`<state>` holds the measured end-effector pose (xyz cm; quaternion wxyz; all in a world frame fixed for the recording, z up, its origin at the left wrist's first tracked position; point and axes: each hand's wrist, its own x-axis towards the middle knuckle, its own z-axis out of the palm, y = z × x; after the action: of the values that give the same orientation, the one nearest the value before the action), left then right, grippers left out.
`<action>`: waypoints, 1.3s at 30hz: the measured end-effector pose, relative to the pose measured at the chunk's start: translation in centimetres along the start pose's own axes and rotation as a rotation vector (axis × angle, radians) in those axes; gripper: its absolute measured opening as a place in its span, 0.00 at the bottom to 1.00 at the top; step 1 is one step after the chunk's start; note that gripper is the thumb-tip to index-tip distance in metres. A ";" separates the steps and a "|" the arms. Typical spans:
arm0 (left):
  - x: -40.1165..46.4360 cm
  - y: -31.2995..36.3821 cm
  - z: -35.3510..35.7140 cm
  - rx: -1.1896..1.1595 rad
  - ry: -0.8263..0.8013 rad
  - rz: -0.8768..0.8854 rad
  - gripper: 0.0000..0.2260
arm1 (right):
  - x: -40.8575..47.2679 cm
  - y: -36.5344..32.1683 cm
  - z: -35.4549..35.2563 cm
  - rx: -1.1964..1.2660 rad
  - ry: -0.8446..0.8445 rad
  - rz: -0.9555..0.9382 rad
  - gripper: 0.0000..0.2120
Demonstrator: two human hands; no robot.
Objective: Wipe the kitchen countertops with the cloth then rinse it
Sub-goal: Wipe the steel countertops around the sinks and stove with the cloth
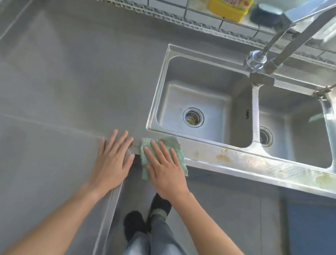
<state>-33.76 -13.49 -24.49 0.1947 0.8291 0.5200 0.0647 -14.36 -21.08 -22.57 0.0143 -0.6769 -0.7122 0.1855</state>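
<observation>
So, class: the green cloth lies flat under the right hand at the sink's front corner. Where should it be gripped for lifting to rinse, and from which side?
Grip the green cloth at its far edge, the part showing past the right hand, coming from above on the sink side. It lies flat and limp, so a pinch that gathers this uncovered edge seems easiest.

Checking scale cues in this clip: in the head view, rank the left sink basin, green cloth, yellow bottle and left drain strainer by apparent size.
1. Left sink basin, clearly largest.
2. Yellow bottle and green cloth: unsure; the bottle is cropped by the frame and farther away, and the right hand covers much of the cloth.
3. Left drain strainer, smallest.
</observation>
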 end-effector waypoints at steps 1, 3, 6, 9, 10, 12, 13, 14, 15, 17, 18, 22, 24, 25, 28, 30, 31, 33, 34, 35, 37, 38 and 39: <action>-0.2 0.0 0.4 0.040 0.007 0.016 0.27 | -1.5 1.5 0.0 0.001 0.017 0.047 0.25; -0.6 -0.2 1.0 0.111 0.044 0.039 0.28 | -3.9 3.8 -0.4 0.011 0.033 0.158 0.25; -0.6 -0.5 1.8 0.120 0.103 0.044 0.28 | -3.6 4.7 -0.5 0.069 0.070 0.318 0.25; -0.4 -0.7 2.2 0.123 0.117 0.048 0.28 | 1.3 2.4 -0.6 0.126 0.110 0.380 0.25; -0.5 -0.7 2.3 0.123 0.119 0.048 0.28 | 3.0 1.2 -0.5 0.137 0.121 0.355 0.25; -0.6 -0.6 2.2 0.115 0.120 0.040 0.27 | 4.9 -1.0 0.1 0.126 0.118 0.244 0.24; -0.6 -0.3 2.0 0.106 0.120 0.030 0.27 | 5.0 -1.6 0.4 0.104 0.114 0.186 0.24; -0.4 0.0 1.8 0.095 0.126 0.019 0.26 | 4.5 -1.6 0.8 0.082 0.114 0.140 0.24; -0.1 0.4 1.5 0.080 0.142 0.010 0.24 | 3.5 -1.1 1.0 0.065 0.116 0.104 0.24; 1.1 1.6 1.2 0.024 0.182 0.021 0.20 | 0.8 1.0 1.1 0.047 0.125 0.069 0.24; 1.8 2.6 1.1 -0.014 0.171 0.047 0.20 | -0.8 2.3 1.2 0.048 0.131 0.079 0.24; 4.4 7.9 2.5 -0.130 0.048 0.212 0.18 | -7.2 7.5 1.0 0.008 0.146 0.234 0.32; 5.8 10.3 3.7 -0.118 -0.005 0.266 0.18 | -9.6 10.3 0.4 0.003 0.160 0.351 0.32; 6.4 11.3 4.3 -0.095 -0.025 0.276 0.19 | -10.1 11.3 0.1 0.013 0.177 0.411 0.32; 7.7 12.6 6.3 0.066 -0.013 0.275 0.23 | -8.3 12.2 -0.5 0.063 0.221 0.563 0.28; 7.8 12.4 7.1 0.145 0.034 0.293 0.25 | -5.0 11.6 -0.8 0.122 0.276 0.600 0.26; 7.8 12.2 7.4 0.162 0.052 0.304 0.25 | -3.2 11.1 -0.8 0.154 0.295 0.577 0.25; 7.9 11.9 7.7 0.191 0.069 0.322 0.25 | -0.5 10.0 -0.8 0.181 0.291 0.469 0.25; 7.9 11.8 7.8 0.204 0.072 0.328 0.25 | 0.1 9.6 -0.7 0.172 0.279 0.413 0.25; 7.8 11.8 7.8 0.213 0.073 0.332 0.26 | 0.1 9.6 -0.6 0.157 0.274 0.366 0.24; 7.9 11.9 7.8 0.206 0.072 0.321 0.25 | -1.6 10.7 -0.5 0.126 0.280 0.264 0.23; 7.9 11.9 7.7 0.196 0.070 0.311 0.25 | -2.8 11.8 -0.6 0.104 0.276 0.222 0.23; 7.9 11.9 7.7 0.186 0.066 0.304 0.25 | -4.0 13.2 -0.7 0.078 0.265 0.219 0.24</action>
<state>-17.86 -13.06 -27.68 0.0879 0.9100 0.3986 0.0723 -1.23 -24.60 -24.74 0.1140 -0.7679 -0.6183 0.1225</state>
